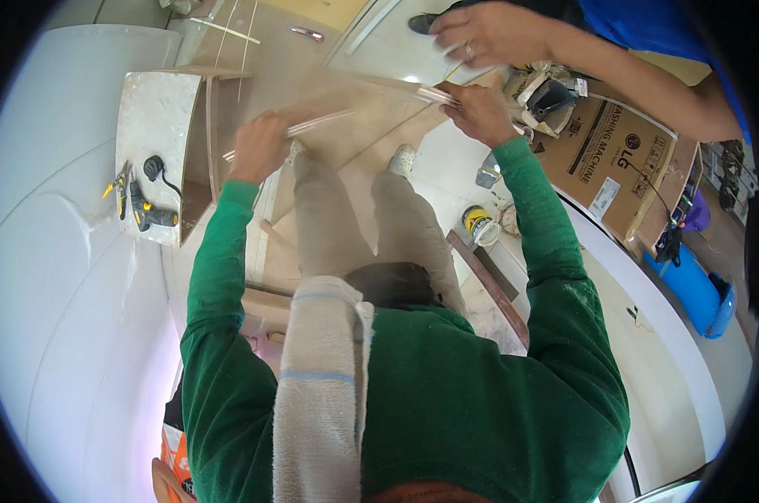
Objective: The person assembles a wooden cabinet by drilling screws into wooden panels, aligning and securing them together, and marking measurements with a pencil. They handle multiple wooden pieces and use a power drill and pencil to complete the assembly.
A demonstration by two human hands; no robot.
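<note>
My left hand (259,144) is closed around a thin, pale, shiny strip (325,121) that points toward the middle. Out to the right, my right hand (480,113) grips the end of another narrow shiny strip length (434,94). Motion smears the area between the hands, so I cannot tell whether the two lengths are joined. Both hands are raised in front of me, well apart. Just beyond my right hand, another person's hand (497,35) reaches in from the upper right.
At left, a white-topped box (157,109) carries a yellow-and-black cordless drill (149,210), pliers (121,189) and a round black item (153,168). At right are a large cardboard box (602,163), a small tub (480,225) and a blue cylindrical object (694,289).
</note>
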